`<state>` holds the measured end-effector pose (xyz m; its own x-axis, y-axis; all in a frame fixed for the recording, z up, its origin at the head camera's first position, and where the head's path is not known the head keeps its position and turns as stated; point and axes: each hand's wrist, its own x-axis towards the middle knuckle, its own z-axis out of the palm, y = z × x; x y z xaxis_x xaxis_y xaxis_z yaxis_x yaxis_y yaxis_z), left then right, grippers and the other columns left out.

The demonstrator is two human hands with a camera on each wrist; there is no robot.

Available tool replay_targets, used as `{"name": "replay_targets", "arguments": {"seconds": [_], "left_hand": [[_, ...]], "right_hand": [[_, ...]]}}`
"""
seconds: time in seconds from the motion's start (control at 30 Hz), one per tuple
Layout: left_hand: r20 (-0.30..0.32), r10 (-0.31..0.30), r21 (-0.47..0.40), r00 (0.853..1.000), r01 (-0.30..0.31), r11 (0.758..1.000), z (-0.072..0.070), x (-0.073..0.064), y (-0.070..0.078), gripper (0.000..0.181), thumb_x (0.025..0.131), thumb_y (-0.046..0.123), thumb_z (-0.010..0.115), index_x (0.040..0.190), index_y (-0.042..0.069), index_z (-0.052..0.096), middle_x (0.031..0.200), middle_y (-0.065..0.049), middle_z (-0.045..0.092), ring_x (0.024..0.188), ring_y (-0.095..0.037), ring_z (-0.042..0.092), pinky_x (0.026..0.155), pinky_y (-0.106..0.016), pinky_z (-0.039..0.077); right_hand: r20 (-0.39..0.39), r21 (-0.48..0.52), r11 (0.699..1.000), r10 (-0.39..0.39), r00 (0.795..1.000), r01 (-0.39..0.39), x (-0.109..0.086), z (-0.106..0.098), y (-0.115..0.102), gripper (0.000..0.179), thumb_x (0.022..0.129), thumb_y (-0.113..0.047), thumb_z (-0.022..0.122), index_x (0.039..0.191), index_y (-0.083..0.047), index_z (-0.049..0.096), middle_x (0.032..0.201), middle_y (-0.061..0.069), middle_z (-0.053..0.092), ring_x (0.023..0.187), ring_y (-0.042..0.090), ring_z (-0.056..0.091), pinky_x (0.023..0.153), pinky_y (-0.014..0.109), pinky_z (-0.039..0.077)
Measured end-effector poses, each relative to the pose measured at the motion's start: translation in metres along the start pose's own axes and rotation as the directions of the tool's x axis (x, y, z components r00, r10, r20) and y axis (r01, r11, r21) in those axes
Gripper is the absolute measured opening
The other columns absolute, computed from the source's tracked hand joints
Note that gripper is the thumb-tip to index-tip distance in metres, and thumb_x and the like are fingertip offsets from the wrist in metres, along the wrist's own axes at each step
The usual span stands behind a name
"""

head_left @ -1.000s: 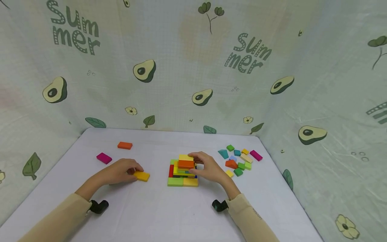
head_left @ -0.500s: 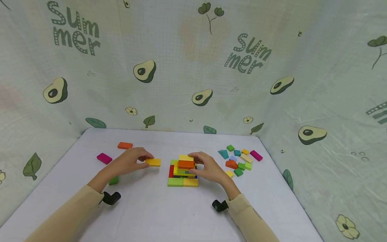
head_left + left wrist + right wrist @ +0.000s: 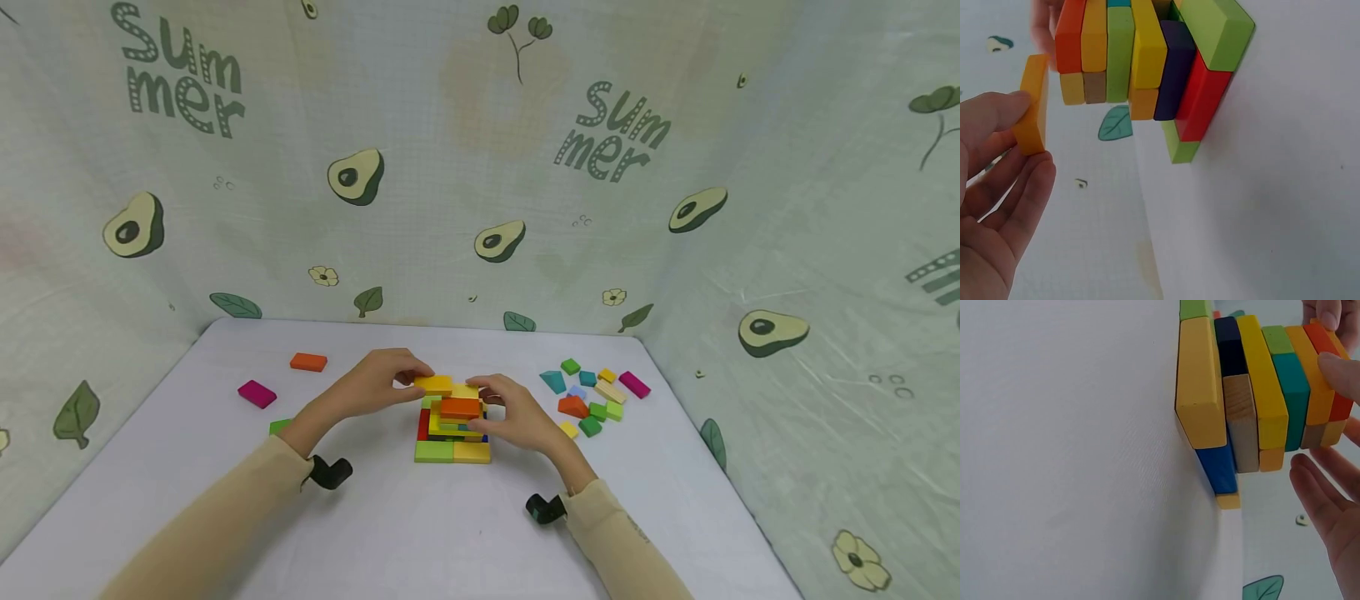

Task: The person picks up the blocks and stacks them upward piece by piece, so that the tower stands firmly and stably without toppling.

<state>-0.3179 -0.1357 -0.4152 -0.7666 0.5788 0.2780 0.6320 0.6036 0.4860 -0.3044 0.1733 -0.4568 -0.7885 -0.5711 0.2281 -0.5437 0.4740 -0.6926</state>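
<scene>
One block tower (image 3: 452,427) stands mid-worktop (image 3: 390,533), its layers narrowing upward. Two hands work at it: the left hand (image 3: 378,382), at its 10 o'clock, pinches one yellow-orange block (image 3: 432,386) just beside the top, a gap showing between block and tower in the left wrist view; the right hand (image 3: 508,410), at 3 o'clock, is clamped round the top layers, thumb on one face and fingers on the opposite one. Toward 9 and 10 o'clock lie three loose blocks: one orange (image 3: 308,362), one magenta (image 3: 257,394), one green (image 3: 280,426), the last partly behind the left forearm. Between 2 and 3 o'clock, twelve more are scattered (image 3: 573,407): three green, two teal, two yellow, one each of light green, light blue, tan, red-orange and magenta. The worktop is white; behind it and to either side hangs a pale curtain (image 3: 435,100) printed with five large avocados, leaves, flowers and two "Summer" letterings.
</scene>
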Motion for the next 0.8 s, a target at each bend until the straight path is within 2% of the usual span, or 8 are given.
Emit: {"name": "replay_targets", "arguments": {"seconds": [0.17, 0.37, 0.57, 0.8], "left_hand": [[0.003, 0.009, 0.017, 1.000, -0.009, 1.000, 0.009, 0.013, 0.010, 0.029, 0.095, 0.021, 0.083, 0.124, 0.017, 0.078, 0.108, 0.006, 0.073, 0.096, -0.010, 0.066, 0.088, -0.031, 0.061], [0.019, 0.008, 0.002, 1.000, -0.008, 1.000, 0.016, 0.025, 0.018, 0.030, 0.096, 0.021, 0.082, 0.124, 0.014, 0.078, 0.110, 0.003, 0.074, 0.098, -0.012, 0.068, 0.091, -0.029, 0.061], [0.025, 0.014, -0.024, 1.000, -0.013, 1.000, 0.022, 0.028, 0.020, 0.030, 0.096, 0.021, 0.082, 0.124, 0.013, 0.078, 0.110, 0.002, 0.074, 0.098, -0.011, 0.068, 0.091, -0.028, 0.061], [0.010, -0.030, -0.066, 1.000, 0.030, 0.997, 0.029, 0.027, 0.016, 0.033, 0.095, 0.026, 0.083, 0.124, 0.014, 0.077, 0.111, 0.004, 0.073, 0.099, -0.010, 0.069, 0.092, -0.028, 0.061]], "right_hand": [[-0.019, 0.023, 1.000, -0.017, 1.000, 0.017, 0.000, -0.002, -0.001, 0.069, 0.094, -0.024, 0.085, 0.154, -0.015, 0.052, 0.148, 0.005, 0.058, 0.130, 0.026, 0.063, 0.111, 0.046, 0.052], [-0.035, 0.032, 0.999, -0.023, 0.999, 0.024, 0.000, -0.004, -0.002, 0.072, 0.093, -0.024, 0.085, 0.155, -0.019, 0.049, 0.150, 0.004, 0.057, 0.130, 0.022, 0.063, 0.110, 0.042, 0.053], [-0.039, 0.041, 0.998, -0.038, 0.999, 0.040, 0.001, -0.004, -0.003, 0.070, 0.093, -0.021, 0.086, 0.153, -0.013, 0.051, 0.149, 0.004, 0.057, 0.128, 0.022, 0.064, 0.110, 0.039, 0.053], [-0.031, 0.018, 0.999, -0.035, 0.999, 0.036, 0.000, -0.002, -0.002, 0.063, 0.093, -0.020, 0.086, 0.148, -0.015, 0.055, 0.147, 0.002, 0.059, 0.129, 0.018, 0.064, 0.110, 0.035, 0.053]]}}
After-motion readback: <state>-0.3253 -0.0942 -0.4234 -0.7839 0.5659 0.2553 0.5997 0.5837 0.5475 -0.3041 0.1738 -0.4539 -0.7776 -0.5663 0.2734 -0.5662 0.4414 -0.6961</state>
